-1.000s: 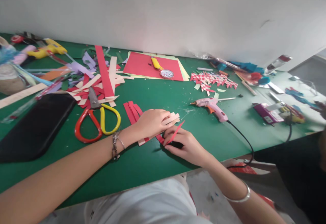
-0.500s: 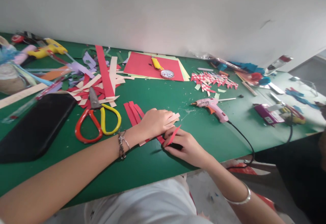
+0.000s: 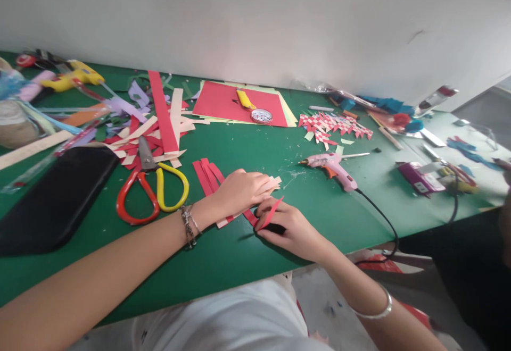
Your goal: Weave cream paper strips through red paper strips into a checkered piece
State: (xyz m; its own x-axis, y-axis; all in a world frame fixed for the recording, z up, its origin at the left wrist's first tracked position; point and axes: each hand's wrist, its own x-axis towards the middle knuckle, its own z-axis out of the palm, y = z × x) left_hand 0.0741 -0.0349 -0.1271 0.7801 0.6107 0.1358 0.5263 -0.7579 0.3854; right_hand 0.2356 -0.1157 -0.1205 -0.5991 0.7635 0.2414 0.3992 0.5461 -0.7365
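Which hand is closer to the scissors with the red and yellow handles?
The left hand. It rests on red and pale paper strips, to the right of the scissors; the right hand is farther right, holding a red paper strip.

- Left arm stretched from lower left
- Left grip palm down, fingers together
- Right arm angled from lower right
- Right grip curled, thumb and fingers pinching
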